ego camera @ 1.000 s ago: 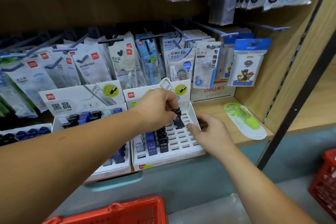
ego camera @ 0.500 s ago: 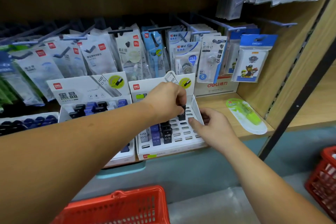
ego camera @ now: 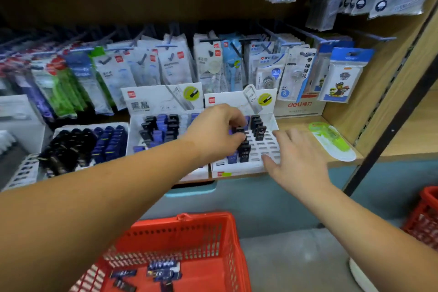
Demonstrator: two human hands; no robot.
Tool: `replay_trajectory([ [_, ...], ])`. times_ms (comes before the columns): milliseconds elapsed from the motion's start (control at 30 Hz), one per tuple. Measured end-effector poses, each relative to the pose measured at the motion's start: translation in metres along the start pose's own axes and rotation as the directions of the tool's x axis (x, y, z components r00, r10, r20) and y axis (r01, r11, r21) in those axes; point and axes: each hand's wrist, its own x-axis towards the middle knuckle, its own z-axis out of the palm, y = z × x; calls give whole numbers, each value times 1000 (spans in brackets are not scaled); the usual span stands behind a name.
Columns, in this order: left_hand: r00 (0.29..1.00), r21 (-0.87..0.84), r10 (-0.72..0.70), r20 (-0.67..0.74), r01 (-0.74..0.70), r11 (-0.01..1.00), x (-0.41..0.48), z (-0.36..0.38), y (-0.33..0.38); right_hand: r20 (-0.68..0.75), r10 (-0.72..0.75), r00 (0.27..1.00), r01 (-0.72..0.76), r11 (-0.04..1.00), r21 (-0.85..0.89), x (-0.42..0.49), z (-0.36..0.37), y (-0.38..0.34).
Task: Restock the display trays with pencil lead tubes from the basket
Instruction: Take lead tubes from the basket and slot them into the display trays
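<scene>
Over the display tray, the left hand pinches a black lead tube into a slot. The right hand, fingers spread, rests at its edge. Next probably calls for another from the basket.

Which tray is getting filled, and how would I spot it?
Find the wooden shelf above the red basket. Among the white trays along it, take the rightmost tray, where the left hand pinches a black lead tube. Unlike its fuller neighbours, its right half is mostly empty slots.
</scene>
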Motion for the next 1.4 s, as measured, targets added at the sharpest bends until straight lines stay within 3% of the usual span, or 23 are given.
replay_trajectory([
  [67,999,-27,-1,-42,0,1000,-40,-14,-10,-151,-175,973,168,984,-61,-18,-6,-22],
  [167,997,-75,-71,-20,69,995,-106,-30,-32,-113,-238,965,244,969,39,-50,-8,-60],
  [267,983,-81,-181,39,184,980,-167,-34,-62,201,-201,959,162,968,192,-83,-5,-96],
  [367,955,-37,-274,110,279,959,-223,-21,-96,523,-220,824,87,960,267,-124,11,-125],
  [467,911,-26,-362,197,374,927,-268,2,-130,652,-243,719,58,955,292,-166,36,-146],
  [733,771,-11,-521,366,563,826,-317,92,-213,849,-33,528,-197,967,160,-216,146,-168],
  [933,627,77,-623,468,674,735,-336,146,-267,925,202,323,-480,877,-24,-244,230,-161],
  [1033,568,136,-674,472,709,692,-337,158,-290,928,247,278,-453,886,-101,-253,251,-154],
  [1133,572,175,-683,454,694,698,-337,172,-309,924,281,258,-435,888,-148,-251,264,-149],
  [1300,597,298,-717,359,655,695,-341,186,-327,906,280,316,-665,747,1,-234,276,-163],
  [1400,535,302,-760,370,704,643,-342,185,-332,911,234,341,-755,646,116,-232,280,-177],
])
